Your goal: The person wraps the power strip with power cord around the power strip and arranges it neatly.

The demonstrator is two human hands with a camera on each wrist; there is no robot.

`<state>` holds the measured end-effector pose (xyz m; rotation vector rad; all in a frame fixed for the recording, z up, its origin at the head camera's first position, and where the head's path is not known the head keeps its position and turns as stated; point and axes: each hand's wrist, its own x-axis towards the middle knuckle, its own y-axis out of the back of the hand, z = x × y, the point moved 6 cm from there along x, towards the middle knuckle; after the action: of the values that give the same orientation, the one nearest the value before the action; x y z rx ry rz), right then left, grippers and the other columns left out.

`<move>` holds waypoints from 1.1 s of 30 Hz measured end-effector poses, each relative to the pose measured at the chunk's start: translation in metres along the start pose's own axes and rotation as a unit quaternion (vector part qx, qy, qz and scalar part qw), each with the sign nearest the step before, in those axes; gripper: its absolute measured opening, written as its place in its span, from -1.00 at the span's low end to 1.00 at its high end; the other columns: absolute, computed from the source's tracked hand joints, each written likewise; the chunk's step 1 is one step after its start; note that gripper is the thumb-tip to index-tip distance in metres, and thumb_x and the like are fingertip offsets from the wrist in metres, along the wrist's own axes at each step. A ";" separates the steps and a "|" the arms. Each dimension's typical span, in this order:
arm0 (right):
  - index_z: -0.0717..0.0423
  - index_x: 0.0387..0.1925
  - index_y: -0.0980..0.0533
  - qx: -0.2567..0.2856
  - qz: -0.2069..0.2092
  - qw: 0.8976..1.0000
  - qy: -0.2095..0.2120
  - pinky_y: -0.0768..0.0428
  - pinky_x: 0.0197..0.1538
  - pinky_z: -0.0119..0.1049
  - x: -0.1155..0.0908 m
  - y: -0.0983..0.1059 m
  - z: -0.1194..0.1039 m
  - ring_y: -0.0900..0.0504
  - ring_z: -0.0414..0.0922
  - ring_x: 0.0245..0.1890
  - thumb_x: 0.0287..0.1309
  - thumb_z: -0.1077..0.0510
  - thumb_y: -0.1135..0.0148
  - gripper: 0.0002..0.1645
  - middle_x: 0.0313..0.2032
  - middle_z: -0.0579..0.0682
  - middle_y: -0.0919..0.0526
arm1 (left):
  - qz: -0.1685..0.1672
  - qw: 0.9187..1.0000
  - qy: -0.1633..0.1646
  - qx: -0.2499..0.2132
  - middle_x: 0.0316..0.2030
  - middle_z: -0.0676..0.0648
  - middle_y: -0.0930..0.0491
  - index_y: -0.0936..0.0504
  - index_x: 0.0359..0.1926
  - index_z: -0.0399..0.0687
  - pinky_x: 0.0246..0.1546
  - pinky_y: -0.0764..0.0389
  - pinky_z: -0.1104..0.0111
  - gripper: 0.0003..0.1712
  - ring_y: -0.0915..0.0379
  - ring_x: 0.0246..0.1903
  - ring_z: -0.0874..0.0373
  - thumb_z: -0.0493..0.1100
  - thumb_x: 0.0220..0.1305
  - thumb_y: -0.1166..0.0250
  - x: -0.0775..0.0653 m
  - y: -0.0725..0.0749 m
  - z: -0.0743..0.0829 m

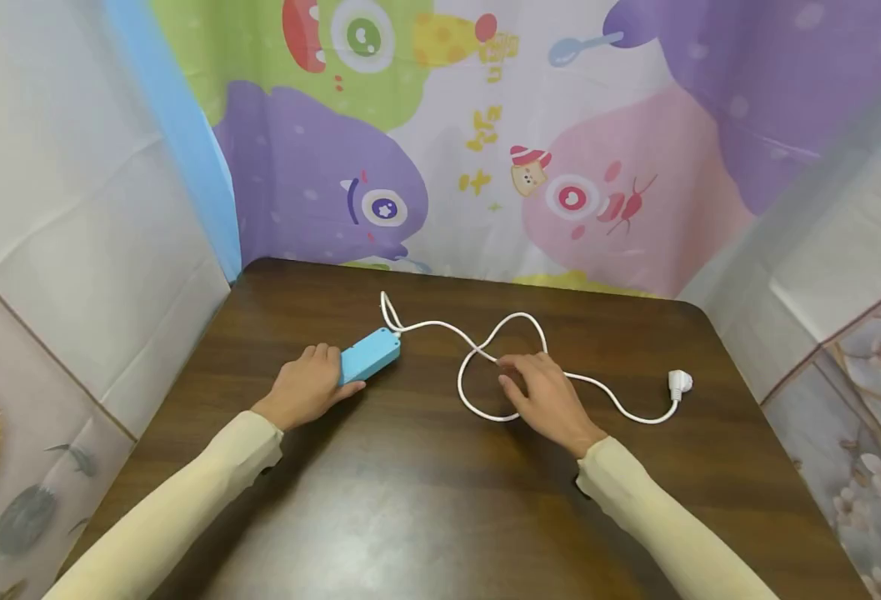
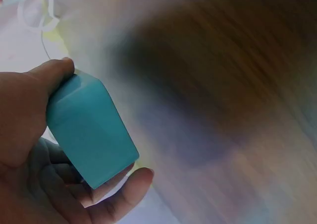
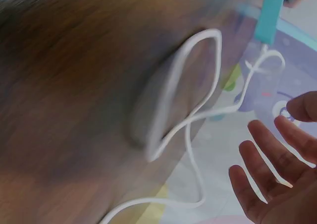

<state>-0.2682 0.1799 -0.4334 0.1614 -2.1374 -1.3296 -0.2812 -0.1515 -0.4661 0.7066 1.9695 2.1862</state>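
A light-blue power strip (image 1: pixel 371 354) lies slanted on the left half of the table. My left hand (image 1: pixel 307 388) grips its near end, thumb on one side and fingers on the other. In the left wrist view the strip's plain blue end (image 2: pixel 94 135) shows between thumb and fingers. From the far end runs a white cord (image 1: pixel 440 323), which loops across itself and ends in a white plug (image 1: pixel 678 383) at the right. My right hand (image 1: pixel 548 400) is over the cord's loop. The right wrist view shows its fingers (image 3: pixel 277 159) spread, holding nothing, apart from the cord.
The dark wooden table (image 1: pixel 380 500) has rounded far corners. A cartoon-printed curtain (image 1: pixel 470 225) hangs along its far edge. Pale cloth panels (image 1: pixel 87 167) stand at the left and right sides.
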 end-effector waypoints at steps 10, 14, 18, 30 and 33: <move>0.05 0.10 -0.50 0.053 0.074 0.995 0.028 -0.43 -0.04 -0.22 0.013 0.018 -0.035 -0.50 -0.12 -0.08 0.23 0.06 -0.23 -0.59 -0.06 -0.09 -0.58 | 0.058 0.994 -0.073 -0.057 -0.33 -0.11 -0.43 -0.45 -0.14 -0.29 -0.51 -0.53 0.23 -0.30 -0.35 -0.36 0.06 0.32 0.21 -0.20 -0.008 0.039 0.054; 0.03 0.15 -0.48 0.046 0.099 0.993 0.039 -0.40 0.01 -0.20 0.018 0.023 -0.047 -0.45 -0.11 -0.04 0.21 0.03 -0.26 -0.52 -0.03 -0.07 -0.53 | 0.072 0.990 -0.097 -0.070 -0.33 -0.07 -0.38 -0.44 -0.13 -0.26 -0.45 -0.50 0.27 -0.33 -0.29 -0.35 0.09 0.32 0.22 -0.18 -0.010 0.049 0.067; 0.04 0.10 -0.51 0.038 0.133 0.989 0.057 -0.39 0.00 -0.18 0.019 0.028 -0.056 -0.44 -0.06 -0.04 0.21 0.01 -0.26 -0.56 -0.04 -0.02 -0.52 | 0.080 0.985 -0.130 -0.075 -0.28 -0.08 -0.36 -0.42 -0.08 -0.25 -0.36 -0.47 0.28 -0.33 -0.26 -0.31 0.09 0.30 0.24 -0.17 -0.012 0.056 0.079; 0.04 -0.13 -0.49 0.119 0.133 0.983 -0.033 -0.43 -0.25 -0.26 0.019 0.033 -0.044 -0.55 -0.15 -0.23 0.40 0.05 -0.01 -0.81 -0.24 -0.20 -0.68 | -0.174 0.882 -0.092 -0.429 -0.10 0.11 -0.42 -0.36 0.16 0.10 -0.19 -0.49 0.27 -0.45 -0.39 -0.18 0.21 0.27 0.30 -0.12 -0.018 0.042 0.084; 0.07 -0.10 -0.46 0.136 0.143 0.977 -0.076 -0.45 -0.35 -0.29 0.021 0.038 -0.031 -0.63 -0.17 -0.38 0.41 0.06 0.00 -0.79 -0.36 -0.20 -0.71 | -0.220 0.857 -0.100 -0.456 -0.09 0.10 -0.47 -0.37 0.16 0.16 -0.20 -0.51 0.26 -0.50 -0.43 -0.19 0.18 0.23 0.31 -0.14 -0.022 0.038 0.083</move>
<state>-0.2596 0.1658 -0.3823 -0.1400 -2.3610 -0.9069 -0.2196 -0.0904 -0.4318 0.2624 0.6983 2.2431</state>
